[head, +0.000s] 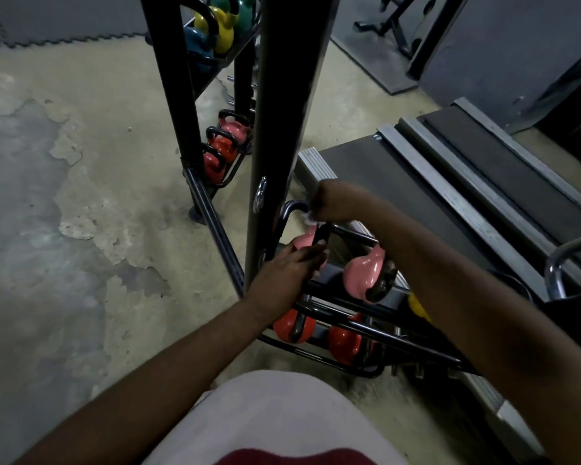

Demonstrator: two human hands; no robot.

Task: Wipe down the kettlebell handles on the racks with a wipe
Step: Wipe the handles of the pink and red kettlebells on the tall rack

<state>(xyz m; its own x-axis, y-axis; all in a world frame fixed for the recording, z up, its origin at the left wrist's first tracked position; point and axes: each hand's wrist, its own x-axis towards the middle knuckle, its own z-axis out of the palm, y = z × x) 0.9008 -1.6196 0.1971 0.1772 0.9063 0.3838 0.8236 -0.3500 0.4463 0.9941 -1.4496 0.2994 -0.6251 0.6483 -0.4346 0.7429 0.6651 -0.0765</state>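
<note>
Pressure comes from the right hand [334, 203], whose fingers are curled tight round a small crumpled white wipe [310, 219] and hold it against the top of the black metal handle [323, 233] of a glossy pink kettlebell [303, 240]. The left hand [287, 268] holds nothing. Its fingers lie nearly straight against the bell's side just below that handle, probably to keep the bell from rocking while the wipe rubs. Both hands reach into a black tubular steel rack [349, 302]. Just right of the left fingers on the same tier sits a second pink kettlebell [361, 275], tipped over with its handle low. Beneath the fingers, the lower tier carries two orange-red kettlebells [291, 325]. A yellow kettlebell [418, 308] is mostly hidden behind the right forearm. Well beyond the fingers, a farther black rack [168, 95] holds pink and red bells low down and yellow, green and blue ones on an upper shelf.
</note>
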